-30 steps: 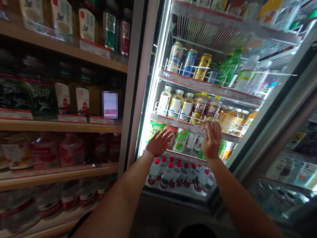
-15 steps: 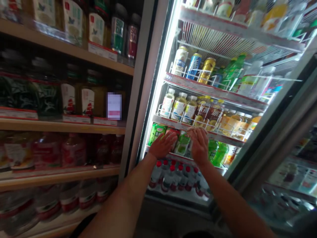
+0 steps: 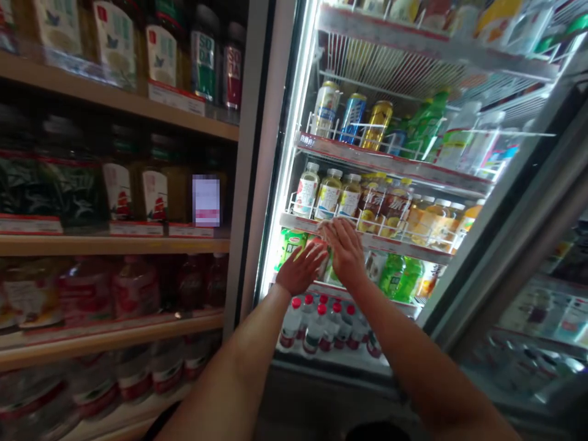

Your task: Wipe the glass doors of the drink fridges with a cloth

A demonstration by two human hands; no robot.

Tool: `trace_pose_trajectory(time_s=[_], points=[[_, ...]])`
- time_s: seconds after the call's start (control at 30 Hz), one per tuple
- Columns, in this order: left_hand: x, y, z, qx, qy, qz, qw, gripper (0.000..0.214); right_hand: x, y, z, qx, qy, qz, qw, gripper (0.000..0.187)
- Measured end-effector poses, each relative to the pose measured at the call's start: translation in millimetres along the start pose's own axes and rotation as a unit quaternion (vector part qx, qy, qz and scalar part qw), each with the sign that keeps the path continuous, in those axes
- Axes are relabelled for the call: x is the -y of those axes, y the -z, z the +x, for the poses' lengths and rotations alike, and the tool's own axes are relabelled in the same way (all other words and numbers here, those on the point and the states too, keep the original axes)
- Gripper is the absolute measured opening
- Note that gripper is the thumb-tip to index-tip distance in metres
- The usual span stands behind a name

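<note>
My right hand [image 3: 348, 248] presses a pale, crumpled cloth [image 3: 324, 229] against the front strip of a fridge shelf [image 3: 390, 240]. Its fingers lie together over the cloth and hide part of it. Lower and to the left, my left hand [image 3: 301, 268] is stretched out with fingers apart and holds nothing. It is in front of a green drink package [image 3: 290, 244] and a red one, partly covering them. Directly above the cloth, white-capped bottles [image 3: 327, 195] stand behind a wire rail.
Red-capped bottles [image 3: 316, 327] fill the fridge bottom, with cans [image 3: 353, 117] on a higher shelf. The open fridge door [image 3: 500, 263] leans in from the right. At left are wooden shelves [image 3: 114, 244] of large bottles and a small lit screen [image 3: 206, 201].
My right hand has slid left along the shelf strip with the cloth, closer to my left hand. My left hand stays nearly in place, and the view has shifted slightly.
</note>
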State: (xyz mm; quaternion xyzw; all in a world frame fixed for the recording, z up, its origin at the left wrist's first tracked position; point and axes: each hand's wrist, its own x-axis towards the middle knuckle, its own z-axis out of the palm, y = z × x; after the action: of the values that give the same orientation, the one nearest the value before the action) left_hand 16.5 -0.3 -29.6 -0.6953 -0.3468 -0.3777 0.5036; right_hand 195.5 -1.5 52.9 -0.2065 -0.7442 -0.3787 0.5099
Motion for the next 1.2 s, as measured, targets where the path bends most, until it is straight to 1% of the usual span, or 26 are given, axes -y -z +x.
trace_pose_trajectory(time_s=[0.13,0.23,0.3,0.37,0.47,0.57,0.67,0.73,0.77,0.87,0.93,0.97,1.03,1.1,1.13,1.2], points=[[0,-1.9,0,-0.012,-0.006,0.002,1.0,0.049,9,-6,15,-0.004,-0.023,0.022,0.999,0.048],[0,-6.1,-4,-0.011,-0.005,-0.004,1.0,0.042,19,-13,17,0.009,-0.012,0.033,0.999,0.045],[1,-9.2,-8,0.008,0.0,-0.017,1.0,0.039,25,-18,23,0.031,0.005,0.04,0.999,0.044],[2,-11.6,-11,0.048,0.008,-0.032,0.998,0.038,32,-21,35,0.054,0.016,0.045,0.997,0.044],[3,-14.8,-15,0.097,0.017,-0.041,0.994,0.041,44,-26,54,0.09,0.009,0.053,0.994,0.046],[3,-18.8,-15,0.107,0.025,-0.039,0.993,0.044,60,-30,62,0.135,0.002,0.072,0.988,0.047],[3,-20.8,-14,0.11,0.035,-0.034,0.993,0.045,67,-32,69,0.178,0.04,0.094,0.979,0.044],[3,-18.8,-14,0.108,0.032,-0.037,0.993,0.042,63,-31,80,0.187,0.056,0.097,0.976,0.041],[3,-16.7,-13,0.104,0.029,-0.038,0.993,0.041,59,-29,86,0.183,0.051,0.094,0.977,0.041],[3,-9.5,-11,0.076,0.018,-0.03,0.997,0.037,44,-24,95,0.148,0.014,0.071,0.986,0.045],[3,-6.5,-10,0.049,0.01,-0.014,0.999,0.036,36,-21,90,0.125,0.001,0.054,0.991,0.047],[3,-5.9,-9,0.039,0.008,-0.006,0.999,0.035,34,-20,86,0.119,0.006,0.048,0.992,0.047],[2,-6.1,-8,0.03,0.009,0.001,1.0,0.033,31,-17,78,0.122,0.031,0.044,0.991,0.047],[2,-6.4,-8,0.032,0.012,-0.002,0.999,0.034,26,-14,77,0.134,0.047,0.041,0.989,0.049],[2,-6.2,-7,0.034,0.012,-0.005,0.999,0.037,23,-12,78,0.136,0.045,0.039,0.989,0.05],[3,-4.9,-6,0.032,0.012,-0.005,0.999,0.044,16,-8,82,0.122,0.016,0.031,0.992,0.051]])
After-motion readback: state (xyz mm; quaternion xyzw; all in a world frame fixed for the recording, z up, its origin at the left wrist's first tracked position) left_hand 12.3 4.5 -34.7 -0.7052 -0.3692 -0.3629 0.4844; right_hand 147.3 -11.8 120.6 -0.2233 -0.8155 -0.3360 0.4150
